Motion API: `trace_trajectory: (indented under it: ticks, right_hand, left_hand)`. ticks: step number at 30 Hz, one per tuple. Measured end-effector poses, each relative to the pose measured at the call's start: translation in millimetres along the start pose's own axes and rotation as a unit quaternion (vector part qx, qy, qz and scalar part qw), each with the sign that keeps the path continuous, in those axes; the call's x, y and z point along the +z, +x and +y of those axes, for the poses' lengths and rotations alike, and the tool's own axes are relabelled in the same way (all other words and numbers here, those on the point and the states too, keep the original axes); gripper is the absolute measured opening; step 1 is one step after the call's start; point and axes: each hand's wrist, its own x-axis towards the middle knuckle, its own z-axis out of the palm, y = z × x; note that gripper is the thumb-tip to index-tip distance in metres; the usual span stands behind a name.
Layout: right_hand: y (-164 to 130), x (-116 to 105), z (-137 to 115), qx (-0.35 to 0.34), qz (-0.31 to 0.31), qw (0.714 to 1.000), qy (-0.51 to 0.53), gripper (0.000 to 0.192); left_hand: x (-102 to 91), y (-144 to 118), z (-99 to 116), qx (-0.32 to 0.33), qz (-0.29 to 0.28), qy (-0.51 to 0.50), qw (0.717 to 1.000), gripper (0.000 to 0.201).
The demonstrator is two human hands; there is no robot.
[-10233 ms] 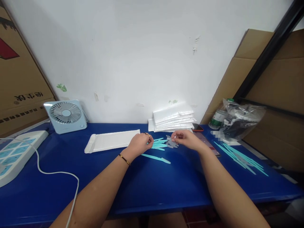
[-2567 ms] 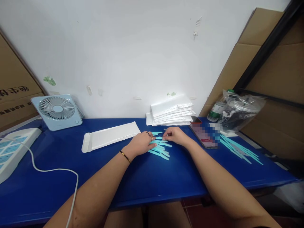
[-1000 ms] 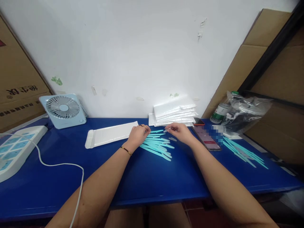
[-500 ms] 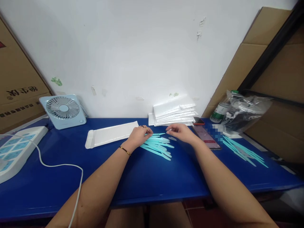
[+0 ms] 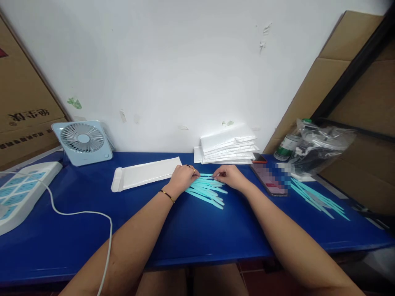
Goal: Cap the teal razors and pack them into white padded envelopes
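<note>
Slim turquoise sticks with pale tips, which look like eyebrow razors (image 5: 206, 192), lie fanned out on the blue table. My left hand (image 5: 184, 177), with a ring and a bracelet, is closed over their left ends and pinches one turquoise razor (image 5: 206, 175) at the back of the fan. At that razor's right end my right hand (image 5: 230, 176) is closed, its thumb and fingertips pressed together on the tip. A small clear piece at the tip is mostly hidden by the fingers. Left of my left hand lies a long white padded envelope (image 5: 148, 174), its flap to the left.
Several white envelopes (image 5: 226, 146) are stacked against the wall. To the right are a phone (image 5: 270, 179), more turquoise razors (image 5: 317, 198), a bottle (image 5: 286, 147) and a clear plastic bag (image 5: 321, 144). A fan (image 5: 83, 143), a power strip (image 5: 27, 193) and a white cable (image 5: 83, 213) are on the left.
My right hand has moved left and slightly down, from apart to the razor's tip. The loose clear piece on the table no longer shows. My left hand stays on the razors.
</note>
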Motion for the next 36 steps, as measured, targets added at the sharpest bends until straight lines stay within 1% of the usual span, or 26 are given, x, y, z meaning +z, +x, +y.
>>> trace_trajectory:
  ticks: [4,7,9,11,13,14,15,17,19,22,25,28,33,36]
  right_hand:
    - [2.4,11.8,-5.4,-0.003,0.015,0.999,0.032,0.011]
    - [3.7,12.7,-7.8,-0.019,0.003,0.999,0.040,0.011]
    - [2.9,3.7,-5.1,-0.016,0.011,0.999,0.041,0.013]
    - [0.3,-12.5,3.0,0.007,0.067,0.997,0.027,0.015]
    - [-3.6,-30.4,15.8,0.046,0.144,0.988,-0.021,0.017]
    - [-5.6,-37.7,23.0,0.065,0.156,0.984,-0.052,0.017]
    - [-7.2,-43.0,30.1,0.081,0.148,0.982,-0.079,0.016]
    - [-8.6,-46.7,42.4,0.100,0.106,0.982,-0.120,0.016]
    - [-7.3,-43.0,50.4,0.099,0.071,0.982,-0.147,0.016]
    - [-2.6,-33.6,54.4,0.092,0.057,0.980,-0.165,0.016]
    - [1.2,-27.8,53.3,0.102,0.052,0.986,-0.121,0.014]
    - [3.7,-24.2,52.7,0.089,0.042,0.993,-0.069,0.016]
    - [6.7,-17.9,56.8,0.074,-0.003,0.997,0.020,0.021]
    - [6.5,-17.8,58.1,0.060,0.007,0.998,0.028,0.022]
  left_hand:
    - [5.0,2.1,1.4,0.004,-0.005,-0.025,1.000,0.020]
    - [5.8,2.4,1.8,0.008,-0.008,-0.028,1.000,0.020]
    - [4.4,1.3,2.5,0.015,-0.001,-0.030,0.999,0.020]
    - [2.3,-0.7,3.7,0.014,0.021,-0.033,0.999,0.023]
    - [0.4,-3.3,5.2,0.005,0.044,-0.037,0.998,0.029]
    - [-0.1,-4.7,6.1,0.002,0.048,-0.040,0.998,0.032]
    - [-0.4,-6.1,7.0,0.001,0.047,-0.043,0.998,0.034]
    - [-0.2,-8.6,8.7,0.010,0.038,-0.049,0.998,0.038]
    - [0.7,-10.5,10.2,0.024,0.027,-0.052,0.998,0.042]
    - [1.8,-11.6,11.6,0.040,0.007,-0.047,0.998,0.043]
    - [2.2,-11.0,12.2,0.044,-0.018,-0.034,0.998,0.045]
    - [2.1,-10.2,12.5,0.042,-0.026,-0.024,0.998,0.048]
    - [1.7,-10.2,12.6,0.040,-0.035,-0.026,0.998,0.052]
    - [1.9,-10.4,12.7,0.037,-0.037,-0.028,0.998,0.053]
